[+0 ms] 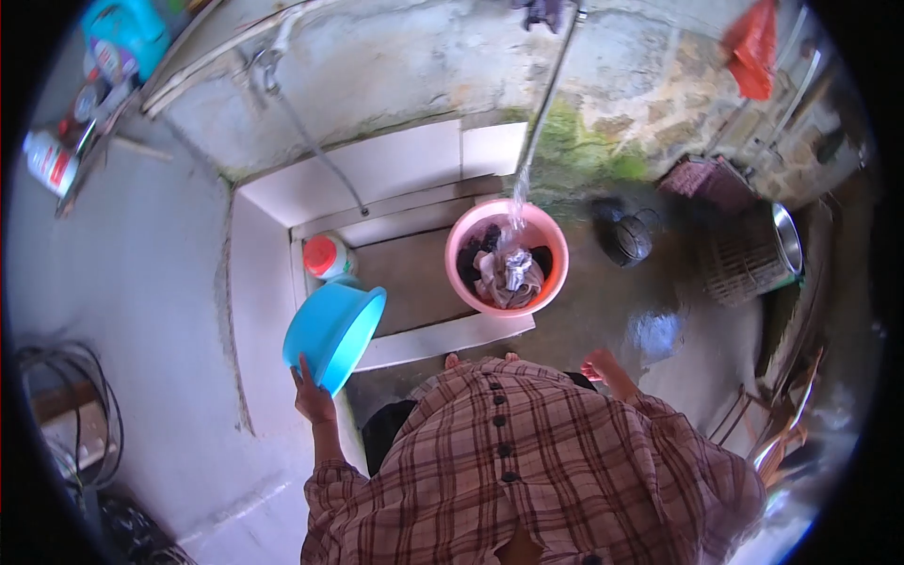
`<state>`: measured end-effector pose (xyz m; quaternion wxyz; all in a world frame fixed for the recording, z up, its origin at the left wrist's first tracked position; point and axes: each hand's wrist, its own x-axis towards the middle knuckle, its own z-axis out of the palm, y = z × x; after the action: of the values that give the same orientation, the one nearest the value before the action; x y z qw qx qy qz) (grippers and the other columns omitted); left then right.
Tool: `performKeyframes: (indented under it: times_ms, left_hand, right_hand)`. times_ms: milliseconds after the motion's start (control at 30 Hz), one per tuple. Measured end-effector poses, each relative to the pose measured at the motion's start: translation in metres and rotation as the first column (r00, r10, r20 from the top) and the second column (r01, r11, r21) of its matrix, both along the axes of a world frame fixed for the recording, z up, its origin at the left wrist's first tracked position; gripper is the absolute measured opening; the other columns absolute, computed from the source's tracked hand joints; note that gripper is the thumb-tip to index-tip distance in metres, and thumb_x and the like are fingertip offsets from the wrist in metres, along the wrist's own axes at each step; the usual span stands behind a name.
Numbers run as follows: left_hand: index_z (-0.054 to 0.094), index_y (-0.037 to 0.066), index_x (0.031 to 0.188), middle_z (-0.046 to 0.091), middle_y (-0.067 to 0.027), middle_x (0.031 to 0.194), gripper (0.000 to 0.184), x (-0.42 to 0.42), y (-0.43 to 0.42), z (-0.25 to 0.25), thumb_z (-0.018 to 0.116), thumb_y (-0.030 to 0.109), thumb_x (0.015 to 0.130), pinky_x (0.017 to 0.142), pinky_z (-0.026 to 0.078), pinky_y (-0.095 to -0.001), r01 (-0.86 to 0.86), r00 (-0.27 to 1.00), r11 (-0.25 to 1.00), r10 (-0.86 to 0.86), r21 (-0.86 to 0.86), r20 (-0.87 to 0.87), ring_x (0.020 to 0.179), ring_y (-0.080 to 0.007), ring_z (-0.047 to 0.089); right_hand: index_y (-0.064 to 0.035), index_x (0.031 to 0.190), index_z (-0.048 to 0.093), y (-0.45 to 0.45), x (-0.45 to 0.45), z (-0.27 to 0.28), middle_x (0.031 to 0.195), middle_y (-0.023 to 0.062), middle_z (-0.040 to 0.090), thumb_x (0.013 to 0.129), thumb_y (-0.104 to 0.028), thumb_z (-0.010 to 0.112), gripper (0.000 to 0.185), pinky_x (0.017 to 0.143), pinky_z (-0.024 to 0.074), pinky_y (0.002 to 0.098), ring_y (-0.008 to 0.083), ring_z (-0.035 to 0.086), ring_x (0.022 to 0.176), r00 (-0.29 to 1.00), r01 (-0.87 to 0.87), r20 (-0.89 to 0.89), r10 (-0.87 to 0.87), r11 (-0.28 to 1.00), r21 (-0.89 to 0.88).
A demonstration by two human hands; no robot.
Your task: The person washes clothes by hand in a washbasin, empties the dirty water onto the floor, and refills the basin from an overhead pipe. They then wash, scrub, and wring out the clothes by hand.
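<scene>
My left hand [314, 397] is closed on the rim of a light blue plastic basin [320, 334], which is tilted on its side with its mouth facing right. Beside that basin stands a white tub with a red lid [322, 254]. A pink basin [558, 250] sits in front of me, and water runs into it from a pipe [553, 85] above. Wet clothes [508, 280], dark and pale, lie heaped inside it. My right hand [608, 370] hangs at my right side with its fingers loosely apart, holding nothing.
A low tiled ledge [377, 169] frames the trough on the left. On the wet floor at right are a dark round object [629, 240] and a woven basket [749, 264]. A hose [325, 155] hangs from the wall, and a red bag [751, 47] hangs at upper right.
</scene>
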<state>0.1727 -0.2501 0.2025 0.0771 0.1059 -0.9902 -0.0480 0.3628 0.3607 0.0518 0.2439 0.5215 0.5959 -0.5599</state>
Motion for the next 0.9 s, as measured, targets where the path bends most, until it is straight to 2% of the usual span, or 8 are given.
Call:
performKeyframes:
  times_ms: [67,267,567,667,767,867,900]
  left_hand:
    - [0.030,0.033,0.138,0.042,-0.0201,0.133,0.084,0.009,-0.001,0.004,0.058,-0.003,0.068,0.063,0.053,-0.0390,-0.063,0.998,0.998,0.063,0.018,0.016,0.083,-0.0342,0.063]
    - [0.029,0.033,0.139,0.042,-0.0201,0.133,0.084,0.026,-0.013,0.001,0.057,-0.003,0.068,0.059,0.052,-0.0380,-0.159,0.987,0.987,0.159,0.034,-0.012,0.080,-0.0335,0.064]
    - [0.031,0.032,0.138,0.044,-0.0210,0.131,0.083,0.037,-0.018,-0.002,0.056,-0.004,0.068,0.057,0.052,-0.0378,-0.220,0.972,0.973,0.225,0.074,-0.071,0.076,-0.0342,0.064]
    - [0.030,0.032,0.138,0.044,-0.0207,0.131,0.083,0.041,-0.022,-0.006,0.056,-0.004,0.068,0.056,0.052,-0.0379,-0.243,0.966,0.967,0.248,0.073,-0.076,0.075,-0.0342,0.064]
    - [0.030,0.032,0.139,0.044,-0.0202,0.131,0.082,0.042,-0.022,-0.007,0.056,-0.003,0.069,0.057,0.053,-0.0383,-0.275,0.958,0.958,0.280,0.083,-0.062,0.075,-0.0342,0.064]
    - [0.030,0.032,0.139,0.045,-0.0195,0.131,0.081,0.044,-0.024,-0.009,0.057,-0.002,0.070,0.059,0.053,-0.0387,-0.305,0.950,0.947,0.310,0.102,-0.037,0.077,-0.0341,0.064]
    - [0.030,0.032,0.139,0.045,-0.0193,0.131,0.081,0.044,-0.024,-0.009,0.057,-0.002,0.071,0.059,0.053,-0.0389,-0.315,0.947,0.944,0.320,0.103,-0.034,0.078,-0.0340,0.064]
  right_hand:
    - [-0.0051,0.081,0.057,0.002,-0.004,0.002,0.073,0.0097,0.061,0.084,-0.019,0.054,0.014,0.052,0.0523,0.0356,0.0212,0.062,0.062,0.997,-0.054,0.050,0.054,0.999,-0.006]
    - [-0.0061,0.088,0.055,0.009,-0.013,0.012,0.077,0.0090,0.061,0.085,-0.019,0.053,0.013,0.053,0.0523,0.0359,0.0206,0.062,0.065,0.993,-0.114,-0.011,0.114,0.993,-0.016]
    - [-0.0065,0.085,0.056,0.016,-0.045,0.010,0.075,0.0087,0.062,0.087,-0.020,0.052,0.014,0.054,0.0535,0.0353,0.0204,0.062,0.062,0.989,-0.151,-0.005,0.151,0.988,0.012]
    - [-0.0061,0.094,0.052,0.023,-0.051,0.006,0.086,0.0091,0.062,0.087,-0.018,0.053,0.014,0.068,0.0543,0.0384,0.0219,0.064,0.072,0.977,-0.215,-0.006,0.215,0.974,-0.070]
    - [-0.0035,0.095,0.050,0.024,-0.052,0.002,0.086,0.0112,0.061,0.089,-0.017,0.052,0.015,0.069,0.0555,0.0389,0.0221,0.063,0.072,0.972,-0.236,-0.028,0.235,0.969,-0.072]
    - [-0.0064,0.084,0.056,0.022,-0.048,-0.001,0.072,0.0077,0.061,0.088,-0.020,0.052,0.015,0.052,0.0524,0.0355,0.0197,0.062,0.062,0.977,-0.210,-0.048,0.209,0.977,-0.019]
    - [-0.0064,0.083,0.056,0.022,-0.046,-0.001,0.072,0.0078,0.061,0.088,-0.020,0.052,0.015,0.051,0.0522,0.0354,0.0197,0.062,0.062,0.980,-0.193,-0.056,0.192,0.981,-0.027]
